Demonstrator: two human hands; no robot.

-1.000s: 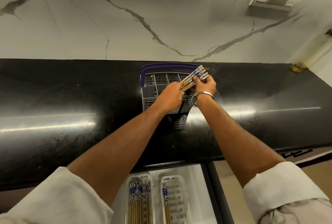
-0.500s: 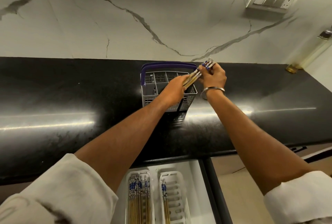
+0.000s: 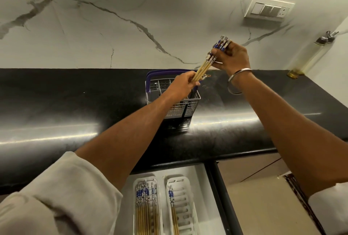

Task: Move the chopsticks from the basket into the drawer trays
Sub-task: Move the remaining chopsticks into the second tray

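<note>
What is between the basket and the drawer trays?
In the head view, only bare black countertop lies between the basket and the drawer trays, crossed by the left forearm.

A bundle of wooden chopsticks (image 3: 208, 61) with blue-and-white tops slants above the grey, purple-handled basket (image 3: 194, 102). Two white drawer trays: the left (image 3: 135, 204) full, the right (image 3: 192, 206) holding few.

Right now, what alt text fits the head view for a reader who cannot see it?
Both hands hold a bundle of chopsticks above a basket on a black counter: left hand at the plain ends, right hand at the patterned ends. Below, an open drawer holds two trays, the left tray fuller than the right tray.
</note>
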